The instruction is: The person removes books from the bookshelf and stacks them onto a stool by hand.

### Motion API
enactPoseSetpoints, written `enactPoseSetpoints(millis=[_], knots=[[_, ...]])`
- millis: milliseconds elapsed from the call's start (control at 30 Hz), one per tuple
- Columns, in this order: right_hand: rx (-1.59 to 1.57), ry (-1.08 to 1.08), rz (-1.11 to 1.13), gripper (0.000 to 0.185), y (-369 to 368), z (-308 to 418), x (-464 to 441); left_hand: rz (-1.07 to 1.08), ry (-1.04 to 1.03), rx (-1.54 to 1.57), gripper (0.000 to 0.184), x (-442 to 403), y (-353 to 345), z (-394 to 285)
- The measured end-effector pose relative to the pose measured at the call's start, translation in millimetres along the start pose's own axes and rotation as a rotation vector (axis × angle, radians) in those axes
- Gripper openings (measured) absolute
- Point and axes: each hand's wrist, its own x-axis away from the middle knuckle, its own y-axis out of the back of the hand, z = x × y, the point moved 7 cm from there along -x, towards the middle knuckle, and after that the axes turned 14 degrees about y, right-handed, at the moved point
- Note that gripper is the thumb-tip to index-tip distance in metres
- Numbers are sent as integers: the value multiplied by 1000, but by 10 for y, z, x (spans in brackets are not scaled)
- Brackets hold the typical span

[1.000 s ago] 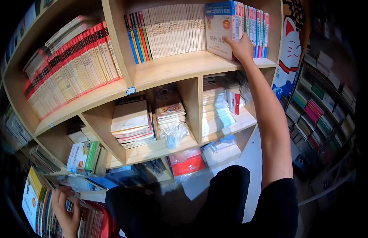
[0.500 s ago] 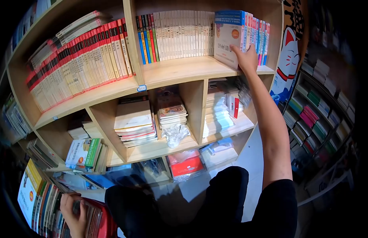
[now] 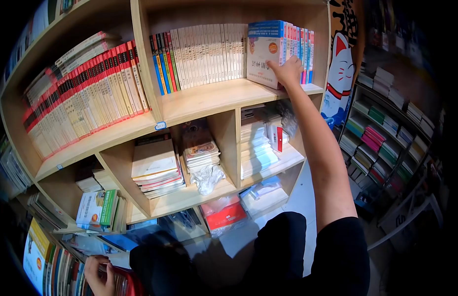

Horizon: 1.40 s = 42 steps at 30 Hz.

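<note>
My right hand (image 3: 287, 71) reaches to the right end of the upper shelf. It closes around the near corner of a group of blue-and-white books (image 3: 263, 52). The thumb lies on the front cover, and the fingers lie over the neighbouring spines. My left hand (image 3: 99, 276) is low at the left, loosely curled with the thumb apart from the fingers and nothing visible in it. Beside it are a red container (image 3: 132, 283), partly cut off by the frame edge, and a row of upright books (image 3: 66, 259).
The wooden bookcase (image 3: 199, 106) fills the view ahead. Red-topped books (image 3: 86, 91) stand at the left, and pale books (image 3: 209, 54) beside the blue ones. Below are stacked books (image 3: 157, 165) and crumpled white plastic (image 3: 207, 178). A cat picture (image 3: 341, 69) hangs at the right.
The view has shifted, so the shelves appear lower and further left. My right hand stays at the same books, its fingers now lying further over the spines. My left hand remains by the red container.
</note>
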Motion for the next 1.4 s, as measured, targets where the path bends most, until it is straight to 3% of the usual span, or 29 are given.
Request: enactPoseSetpoints(millis=[433, 733, 1067, 1167, 1233, 1400], knots=[[47, -30, -256, 121, -80, 37, 90, 55, 2, 17, 15, 90, -190, 221], [24, -5, -156, 114, 36, 101, 80, 118, 103, 72, 13, 93, -327, 316], [-38, 72, -217, 113, -32, -26, -4, 135, 118, 85, 11, 102, -385, 443], [11, 142, -237, 120, 32, 11, -31, 114, 81, 89, 11, 84, -409, 447], [-8, 69, -93, 128, 8, 3, -77, 137, 98, 54, 12, 47, -420, 462], [-4, 13, -1, 132, -26, 18, -149, 135, 59, 77, 15, -4, -434, 332]])
